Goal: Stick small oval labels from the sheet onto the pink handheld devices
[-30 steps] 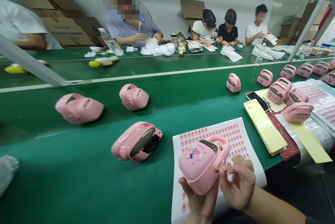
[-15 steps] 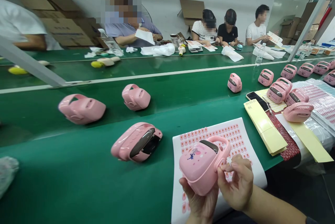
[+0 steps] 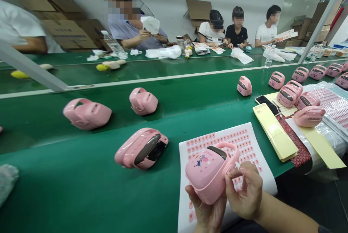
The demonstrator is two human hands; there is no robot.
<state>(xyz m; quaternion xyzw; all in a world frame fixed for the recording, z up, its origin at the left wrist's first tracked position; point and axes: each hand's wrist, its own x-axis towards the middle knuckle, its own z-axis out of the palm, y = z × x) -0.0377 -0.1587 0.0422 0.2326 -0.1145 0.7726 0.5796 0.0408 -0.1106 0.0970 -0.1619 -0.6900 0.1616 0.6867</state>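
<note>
My left hand [image 3: 208, 213] cradles a pink toy case with a handle [image 3: 208, 169] from below, at the bottom centre. My right hand [image 3: 244, 193] is pinched on a small white sticker [image 3: 238, 166] held against the side of the case, by its handle. Beneath both hands lies a white sheet of small pink stickers [image 3: 244, 140]. Another pink case [image 3: 141, 147] with a dark panel lies on its side on the green table just left of the sheet.
Two pink cases [image 3: 87, 113] [image 3: 143, 101] ride the green belt [image 3: 176, 95], another [image 3: 244, 86] farther right. Several more cases [image 3: 299, 97], a phone [image 3: 266, 103], yellow strips [image 3: 274, 131] and sticker sheets lie at right. Several people sit across the belt.
The cases on the belt have drifted right. My right hand has pressed closer to the case's side with the sticker. A person across the belt lifted a white sheet.
</note>
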